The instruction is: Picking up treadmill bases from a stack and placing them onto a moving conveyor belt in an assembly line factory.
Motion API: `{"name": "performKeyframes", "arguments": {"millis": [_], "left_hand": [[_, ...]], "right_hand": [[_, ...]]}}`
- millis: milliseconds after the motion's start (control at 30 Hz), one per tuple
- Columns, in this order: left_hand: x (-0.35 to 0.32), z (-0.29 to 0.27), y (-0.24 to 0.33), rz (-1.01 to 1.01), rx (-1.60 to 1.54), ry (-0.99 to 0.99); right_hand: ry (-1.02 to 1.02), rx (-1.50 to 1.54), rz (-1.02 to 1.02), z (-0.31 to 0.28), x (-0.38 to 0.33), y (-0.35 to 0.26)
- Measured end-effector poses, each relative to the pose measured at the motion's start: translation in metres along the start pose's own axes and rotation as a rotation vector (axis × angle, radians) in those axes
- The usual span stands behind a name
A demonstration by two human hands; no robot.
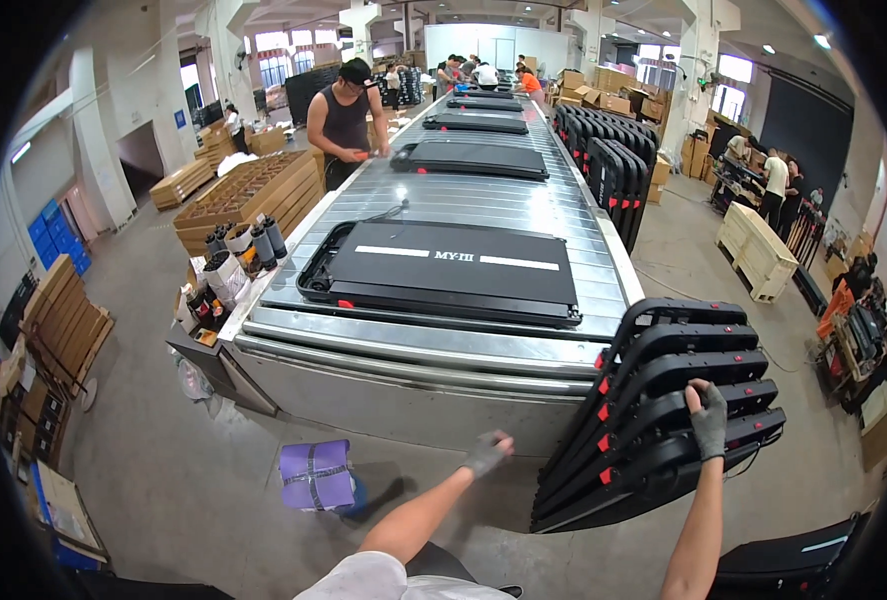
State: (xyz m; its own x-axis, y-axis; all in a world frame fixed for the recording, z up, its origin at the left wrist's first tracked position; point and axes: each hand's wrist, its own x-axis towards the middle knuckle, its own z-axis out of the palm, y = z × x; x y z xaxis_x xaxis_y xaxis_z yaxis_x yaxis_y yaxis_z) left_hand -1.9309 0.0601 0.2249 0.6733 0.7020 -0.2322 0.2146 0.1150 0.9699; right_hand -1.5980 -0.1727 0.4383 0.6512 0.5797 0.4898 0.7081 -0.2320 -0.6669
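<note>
My left hand (489,455), in a grey fingerless glove, hangs in front of the conveyor's near end. It touches nothing I can see, and blur hides its fingers. My right hand (707,418), gloved alike, has bent fingers and overlaps the leaning row of black folded treadmills (664,362) at the right. Whether it grips one is not plain. These treadmills stand on edge, tilted, with rounded ends and red clips. On the conveyor (434,345) lies a flat black treadmill (454,270) with white stripes across its top and a red clip at its near side.
A purple-topped stool (316,474) stands on the floor at left. More black treadmills (514,158) lie farther along the conveyor; others (619,175) stand along its right side. A person (349,120) works at the left edge. Bottles and cans (234,265) stand beside it; a wooden crate (757,252) sits right.
</note>
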Motion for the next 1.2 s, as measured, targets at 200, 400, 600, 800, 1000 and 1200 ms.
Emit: {"name": "performKeyframes", "arguments": {"millis": [200,400,600,800,1000,1200], "left_hand": [[-0.005,0.121,0.177,0.692,0.153,0.112],[0.01,0.241,0.242,0.925,0.282,0.097],[0.027,0.277,0.25,0.862,0.687,0.101],[0.027,0.27,0.25,0.795,0.837,0.126],[0.027,0.276,0.244,0.856,0.791,0.144],[0.035,0.278,0.239,1.021,0.672,0.217]], "right_hand": [[0.067,0.204,0.042,0.022,0.005,-0.023],[0.302,0.541,0.091,0.005,0.01,0.013],[0.162,0.627,0.111,0.002,0.007,0.008],[-0.046,0.71,0.193,-0.013,0.01,-0.007],[-0.07,0.127,-0.153,-0.038,0.061,0.028],[-0.104,-0.446,-0.416,-0.048,0.126,0.074]]}}
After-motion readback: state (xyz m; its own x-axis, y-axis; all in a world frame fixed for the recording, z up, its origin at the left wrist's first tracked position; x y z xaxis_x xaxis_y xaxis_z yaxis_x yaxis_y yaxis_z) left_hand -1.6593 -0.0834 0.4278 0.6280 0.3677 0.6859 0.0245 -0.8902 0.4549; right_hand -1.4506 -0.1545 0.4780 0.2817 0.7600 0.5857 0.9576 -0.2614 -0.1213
